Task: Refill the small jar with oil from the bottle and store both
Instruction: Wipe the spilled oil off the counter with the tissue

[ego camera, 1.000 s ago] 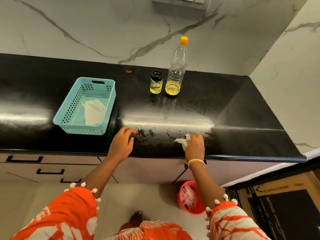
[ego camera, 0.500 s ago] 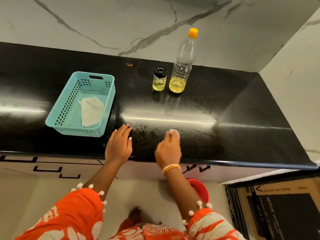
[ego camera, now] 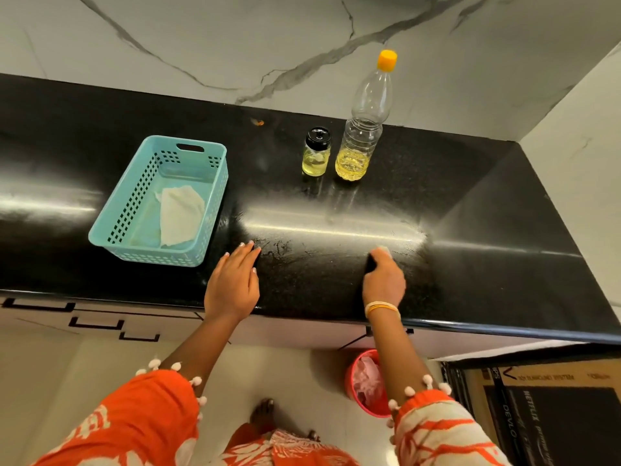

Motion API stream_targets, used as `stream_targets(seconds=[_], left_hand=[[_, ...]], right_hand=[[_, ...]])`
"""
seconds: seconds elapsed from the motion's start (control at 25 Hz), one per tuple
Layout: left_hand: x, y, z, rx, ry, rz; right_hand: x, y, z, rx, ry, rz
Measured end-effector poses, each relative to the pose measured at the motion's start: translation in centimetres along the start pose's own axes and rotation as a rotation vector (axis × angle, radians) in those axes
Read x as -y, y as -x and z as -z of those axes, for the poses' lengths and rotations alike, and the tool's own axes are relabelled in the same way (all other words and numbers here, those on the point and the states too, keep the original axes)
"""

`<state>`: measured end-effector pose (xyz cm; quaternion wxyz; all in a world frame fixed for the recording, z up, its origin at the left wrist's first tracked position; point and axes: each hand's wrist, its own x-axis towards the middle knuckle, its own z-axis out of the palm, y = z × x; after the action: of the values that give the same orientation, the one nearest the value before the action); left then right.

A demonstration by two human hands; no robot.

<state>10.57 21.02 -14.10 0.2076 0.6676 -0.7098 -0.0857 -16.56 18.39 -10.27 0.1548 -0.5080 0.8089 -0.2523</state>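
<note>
The right hand (ego camera: 383,279) now sits at the right end of the smeared patch on the black counter (ego camera: 504,230), having swept from there toward the left hand a moment before and back out again, so the two hands are well apart once more. The white tissue (ego camera: 383,251) it grips, plainly bunched beside the fingers a second ago, now shows only as a pale sliver past the knuckles. The left hand (ego camera: 232,284), first with fingers slightly curled at the counter's front edge, now lies flat with fingers straight.
</note>
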Motion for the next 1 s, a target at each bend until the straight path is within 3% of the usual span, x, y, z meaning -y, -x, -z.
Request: stream_targets(seconds=[0.12, 0.32, 0.4, 0.48, 0.64, 0.72, 0.84, 0.96, 1.0], left_hand=[[-0.2, 0.0, 0.1, 0.009, -0.007, 0.006], [0.0, -0.1, 0.0, 0.025, -0.011, 0.035], [0.1, -0.1, -0.1, 0.026, -0.006, 0.046], [0.1, -0.1, -0.1, 0.014, -0.012, 0.042], [0.0, 0.0, -0.2, 0.009, -0.003, 0.043], [0.0, 0.0, -0.2, -0.004, 0.005, 0.046], [0.1, 0.2, -0.2, 0.0, 0.005, 0.05], [0.0, -0.1, -0.2, -0.019, 0.025, 0.05], [0.0, -0.2, -0.1, -0.019, 0.035, 0.055]], right_hand=[[1.4, 0.2, -1.2, -0.019, 0.028, -0.016], [8.9, 7.4, -7.7, 0.353, -0.061, 0.643], [8.5, 7.2, -7.9, 0.368, -0.092, 0.787], [6.5, 4.2, -6.8, 0.269, -0.129, 0.599], [0.7, -2.4, -3.2, -0.187, -0.151, -0.017], [1.1, -3.1, -3.6, -0.228, -0.141, -0.156], [6.7, -0.6, -6.2, 0.001, -0.207, 0.016], [11.5, 5.2, -8.3, 0.417, -0.133, 0.498], [11.6, 6.2, -8.7, 0.482, -0.067, 0.615]])
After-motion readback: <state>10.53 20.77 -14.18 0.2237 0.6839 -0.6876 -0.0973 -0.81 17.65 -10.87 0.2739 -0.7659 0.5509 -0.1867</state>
